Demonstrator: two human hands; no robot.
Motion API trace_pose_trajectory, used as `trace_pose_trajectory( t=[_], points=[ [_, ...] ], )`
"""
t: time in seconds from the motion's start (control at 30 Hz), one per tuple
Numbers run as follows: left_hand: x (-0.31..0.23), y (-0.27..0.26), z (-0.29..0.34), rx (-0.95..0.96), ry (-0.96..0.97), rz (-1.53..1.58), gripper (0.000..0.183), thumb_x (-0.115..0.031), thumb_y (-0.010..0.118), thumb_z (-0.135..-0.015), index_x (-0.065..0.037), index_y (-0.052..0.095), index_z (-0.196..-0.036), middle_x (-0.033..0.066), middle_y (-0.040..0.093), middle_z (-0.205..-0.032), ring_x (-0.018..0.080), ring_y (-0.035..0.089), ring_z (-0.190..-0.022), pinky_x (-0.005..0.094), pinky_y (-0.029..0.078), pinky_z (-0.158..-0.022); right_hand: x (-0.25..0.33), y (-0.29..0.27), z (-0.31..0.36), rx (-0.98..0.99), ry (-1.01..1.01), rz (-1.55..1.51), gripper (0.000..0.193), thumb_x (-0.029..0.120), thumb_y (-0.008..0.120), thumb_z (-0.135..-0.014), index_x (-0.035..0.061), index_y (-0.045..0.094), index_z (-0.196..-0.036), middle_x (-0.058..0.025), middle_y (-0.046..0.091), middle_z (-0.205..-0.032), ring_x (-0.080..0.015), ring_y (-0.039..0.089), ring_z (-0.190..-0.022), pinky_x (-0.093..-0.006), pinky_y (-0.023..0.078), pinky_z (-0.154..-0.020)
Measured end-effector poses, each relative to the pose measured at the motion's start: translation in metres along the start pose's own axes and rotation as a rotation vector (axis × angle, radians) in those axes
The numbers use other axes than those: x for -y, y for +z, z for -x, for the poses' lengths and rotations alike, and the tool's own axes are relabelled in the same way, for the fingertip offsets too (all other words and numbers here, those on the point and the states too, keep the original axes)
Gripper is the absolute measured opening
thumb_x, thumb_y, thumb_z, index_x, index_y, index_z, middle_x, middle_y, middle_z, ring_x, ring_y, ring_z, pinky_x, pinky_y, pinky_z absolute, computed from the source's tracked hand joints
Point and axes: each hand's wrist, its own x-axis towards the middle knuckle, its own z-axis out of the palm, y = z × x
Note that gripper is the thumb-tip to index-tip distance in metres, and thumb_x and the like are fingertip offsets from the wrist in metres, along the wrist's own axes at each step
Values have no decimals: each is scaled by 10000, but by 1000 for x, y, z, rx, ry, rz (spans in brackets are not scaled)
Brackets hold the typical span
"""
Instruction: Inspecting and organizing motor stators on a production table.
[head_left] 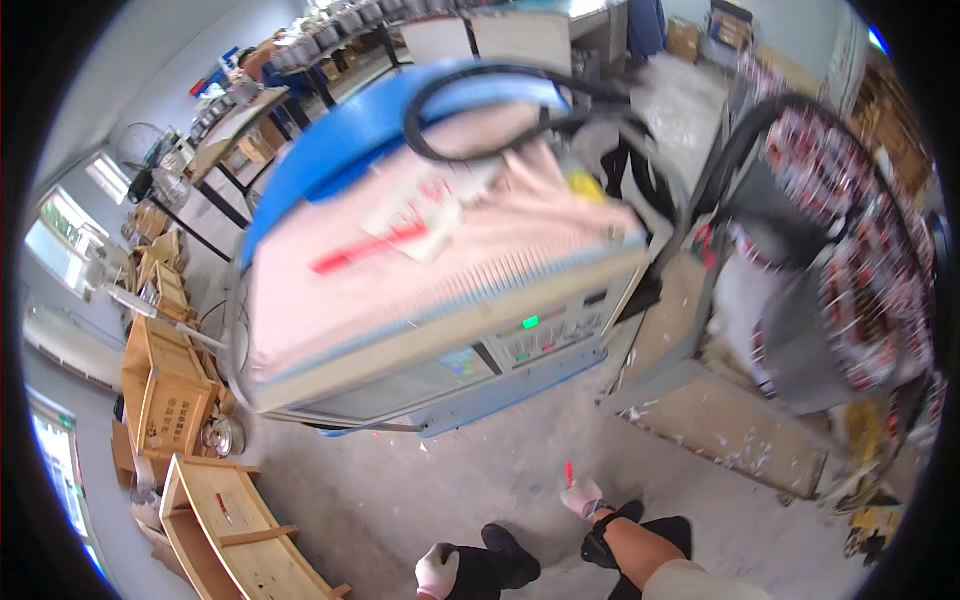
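Nearest the camera: a boxy machine [545, 340], its top covered by a pink cloth [320, 315], blurred. Left to right below it: a wooden crate [265, 560] on the floor; then the left hand [437, 572], gloved, fingers curled in toward the palm beside the dark trouser leg; whether it grips anything, cannot tell. Next, the right hand [580, 497], also gloved, closed around a red stick [570, 473], which points up and away from the body, above bare floor, clear of the machine. Judgement: stick is light, stiff, probably smooth and a little slippery through a glove; not notably fragile. Best held near its lower end or middle, between thumb and fingers. Far right: bundled coils [865, 300], well apart from both hands.
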Motion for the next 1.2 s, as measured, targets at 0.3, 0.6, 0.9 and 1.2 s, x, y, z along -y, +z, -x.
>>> trace_pose_trajectory(
  t=[0.3, 0.6, 0.9, 1.2],
  points=[
    [-78, 7, -59, 591, 213, -288, 341, -294, 662, -897, -51, 728, -1127, 221, 728, -977, 373, 717, -941, 433, 563, -831, 143, -301, 272, -81, -326, -92, 330, 337, 590, -845, 38, 679, -953, -252, 695, -881, -451, 672, -866, -541, 521, -793],
    [-381, -1, -247, 316, 659, -380, 288, -202, 622, -876, -29, 693, -1096, 233, 713, -1021, 400, 683, -980, 481, 538, -883, 206, -445, 387, -242, -553, -180, 174, 150, 568, -888, 49, 581, -1029, -256, 653, -884, -477, 621, -893, -539, 475, -763],
    [-450, 67, -316, 403, 641, -1029, 729, -549, 801, -728, -16, 648, -1201, 189, 680, -1201, 319, 660, -1134, 423, 535, -968, 263, -458, 393, -564, -362, -494, 256, 267, 582, -977, 31, 621, -1068, -222, 648, -836, -392, 658, -820, -453, 495, -736],
    [-450, 90, -352, 503, 993, -851, 803, -449, 780, -709, -50, 557, -1369, 183, 587, -1346, 357, 546, -1278, 461, 463, -1072, 294, -469, 393, -434, -262, -904, 246, 222, 576, -1007, 0, 665, -1064, -56, 617, -766, -117, 582, -646, -299, 501, -615]
  ],
)
